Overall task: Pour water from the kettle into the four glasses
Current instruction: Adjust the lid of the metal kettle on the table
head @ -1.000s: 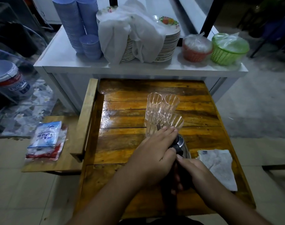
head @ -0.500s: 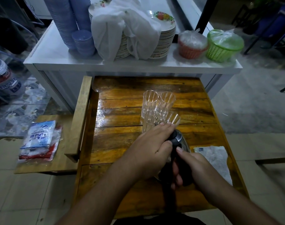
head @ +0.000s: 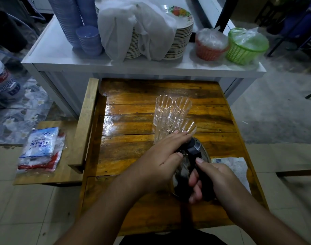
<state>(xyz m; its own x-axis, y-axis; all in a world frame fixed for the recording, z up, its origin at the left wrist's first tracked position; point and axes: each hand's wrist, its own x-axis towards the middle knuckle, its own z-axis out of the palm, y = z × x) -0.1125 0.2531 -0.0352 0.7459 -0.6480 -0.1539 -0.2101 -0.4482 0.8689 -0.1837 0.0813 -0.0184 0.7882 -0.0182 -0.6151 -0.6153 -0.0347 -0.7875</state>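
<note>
A person's right hand (head: 220, 179) keeps a closed grip on the kettle (head: 195, 163) handle at the wooden tabletop's (head: 133, 149) 6 o'clock; the left hand (head: 161, 156) lies flat on the lid, fingers extended. Four glasses (head: 172, 119) cluster at 12 o'clock. A tub (head: 4, 84) at 9 o'clock reads "Quick".

4 glasses (head: 173, 117) stood clustered mid-bench (head: 133, 152); the kettle (head: 193, 167) sat just before them, a cloth (head: 238, 167) at the right edge.

The white plastic bucket with a blue lid and red band (head: 5, 82), behind glass at the far left, bears large white letters reading roughly "Quick" on a blue ground. The blue-and-white plastic packet (head: 40, 145) on the low wooden side shelf (head: 50, 177) carries blue printed text too blurred to read.
</note>
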